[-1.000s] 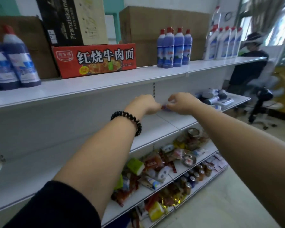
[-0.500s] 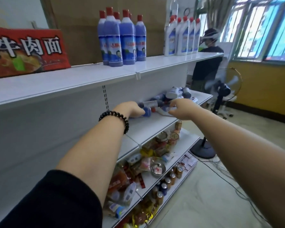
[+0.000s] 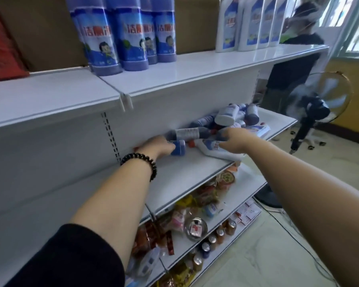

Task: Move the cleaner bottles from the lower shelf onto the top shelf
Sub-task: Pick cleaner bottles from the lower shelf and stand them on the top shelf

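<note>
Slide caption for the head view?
Left hand grips a blue bottle, right hand a white bottle, in the pile on the lower shelf.

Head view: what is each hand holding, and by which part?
Left hand grips a blue plastic cleaner bottle lying on its side, around its middle. Right hand appears to grip a white red-capped cleaner bottle, around its upper body.

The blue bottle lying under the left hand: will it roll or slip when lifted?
Likely to roll if released: the blue bottle is round and lies on its side on the smooth lower shelf. Its rigid-looking base suggests stiff plastic that should hold shape in the left hand.
</note>
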Tool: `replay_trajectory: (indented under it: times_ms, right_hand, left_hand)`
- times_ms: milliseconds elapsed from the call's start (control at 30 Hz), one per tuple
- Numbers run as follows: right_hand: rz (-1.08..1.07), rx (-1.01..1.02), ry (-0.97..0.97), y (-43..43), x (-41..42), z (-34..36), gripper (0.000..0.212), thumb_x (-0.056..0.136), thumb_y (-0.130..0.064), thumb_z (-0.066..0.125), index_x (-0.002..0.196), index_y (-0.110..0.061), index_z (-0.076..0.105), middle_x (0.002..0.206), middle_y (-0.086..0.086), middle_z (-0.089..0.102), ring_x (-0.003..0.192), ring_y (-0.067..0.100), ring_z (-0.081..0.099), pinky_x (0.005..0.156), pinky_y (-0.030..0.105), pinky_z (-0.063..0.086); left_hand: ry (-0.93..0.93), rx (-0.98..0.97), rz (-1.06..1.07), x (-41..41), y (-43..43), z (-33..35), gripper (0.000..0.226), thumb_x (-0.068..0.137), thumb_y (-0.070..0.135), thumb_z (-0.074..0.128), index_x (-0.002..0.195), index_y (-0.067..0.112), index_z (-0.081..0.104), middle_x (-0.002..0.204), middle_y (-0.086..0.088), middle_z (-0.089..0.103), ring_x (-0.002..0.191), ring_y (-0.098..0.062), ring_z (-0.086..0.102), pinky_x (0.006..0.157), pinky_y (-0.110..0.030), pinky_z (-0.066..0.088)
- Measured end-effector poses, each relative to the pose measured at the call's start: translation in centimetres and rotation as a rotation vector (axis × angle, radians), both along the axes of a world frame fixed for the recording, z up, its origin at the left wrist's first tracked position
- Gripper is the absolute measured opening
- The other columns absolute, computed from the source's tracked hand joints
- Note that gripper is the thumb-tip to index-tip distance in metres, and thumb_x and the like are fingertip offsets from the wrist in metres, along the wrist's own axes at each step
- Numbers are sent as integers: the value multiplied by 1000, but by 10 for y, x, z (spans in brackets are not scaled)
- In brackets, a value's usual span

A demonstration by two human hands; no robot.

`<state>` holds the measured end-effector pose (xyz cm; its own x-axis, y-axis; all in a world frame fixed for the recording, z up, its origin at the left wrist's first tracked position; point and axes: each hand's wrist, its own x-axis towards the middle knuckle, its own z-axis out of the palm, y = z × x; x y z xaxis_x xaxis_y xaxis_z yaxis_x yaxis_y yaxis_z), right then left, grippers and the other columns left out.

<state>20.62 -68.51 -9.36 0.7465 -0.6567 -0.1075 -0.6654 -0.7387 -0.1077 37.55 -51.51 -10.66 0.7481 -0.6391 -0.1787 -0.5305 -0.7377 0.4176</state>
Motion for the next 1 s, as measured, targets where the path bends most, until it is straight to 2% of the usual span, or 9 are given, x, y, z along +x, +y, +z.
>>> replay_trajectory:
  times_ms: [100,167,300,400,533,700,800,900,1000]
  right_hand:
    - [66,1,88,-44,28,-12,57,89,-57,50,133,-21,56,128,12,59,123,37,49,110,47,33]
    - [101,25,136,-71,44,-21,67,89,-62,50,142,-20,48,135,10,57,126,36,49,107,42,34]
    - [186,192,207,-109,71,-42,79,88,-60,53,153,-20,31,144,12,51,125,33,55,102,38,44]
    - [277,260,276,-127,86,-60,79,84,-58,53,150,-20,33,146,12,46,127,35,49,105,45,45]
    - [380,254,323,-139,97,-76,88,73,-54,73,143,-15,37,135,6,54,117,31,54,98,42,49]
    - [386,323,330,-147,104,-82,86,68,-56,84,133,-11,50,120,5,60,105,25,60,91,38,53]
    - [383,373,282,-147,106,-87,85,66,-57,85,129,-13,49,114,2,59,97,21,61,82,34,50]
    - [364,404,199,-144,106,-92,97,59,-59,88,131,-19,38,112,0,54,93,21,57,77,35,47]
    - [358,364,163,-137,106,-92,101,59,-59,87,135,-18,34,112,2,52,92,23,55,76,37,47]
  left_hand:
    - [69,-66,155,15,-33,-16,27,94,35,55,107,12,63,122,-15,66,100,-27,62,79,-29,42]
    - [122,-143,299,25,-52,-27,28,92,34,55,105,10,63,109,-14,67,95,-28,64,77,-29,46]
    - [290,-344,614,36,-80,-54,28,95,36,51,98,9,58,91,-8,63,87,-27,64,91,-37,56]
    - [466,-608,812,43,-99,-73,27,98,39,53,83,17,59,99,-5,67,89,-24,64,93,-42,55]
    - [538,-766,1010,55,-110,-94,31,92,47,63,100,17,65,99,-5,68,78,-19,64,65,-34,54]
    - [599,-772,1101,76,-117,-121,34,67,42,70,87,16,60,101,-11,68,85,-27,68,89,-47,58]
    - [564,-809,1158,63,-118,-111,30,64,33,68,87,16,59,100,-8,70,79,-25,68,83,-41,60]
    - [467,-828,1227,47,-117,-105,59,61,44,69,109,9,64,103,-4,69,82,-23,68,67,-31,58]
    - [431,-890,1191,37,-116,-104,62,74,42,76,121,10,51,105,-3,63,83,-22,62,57,-27,48]
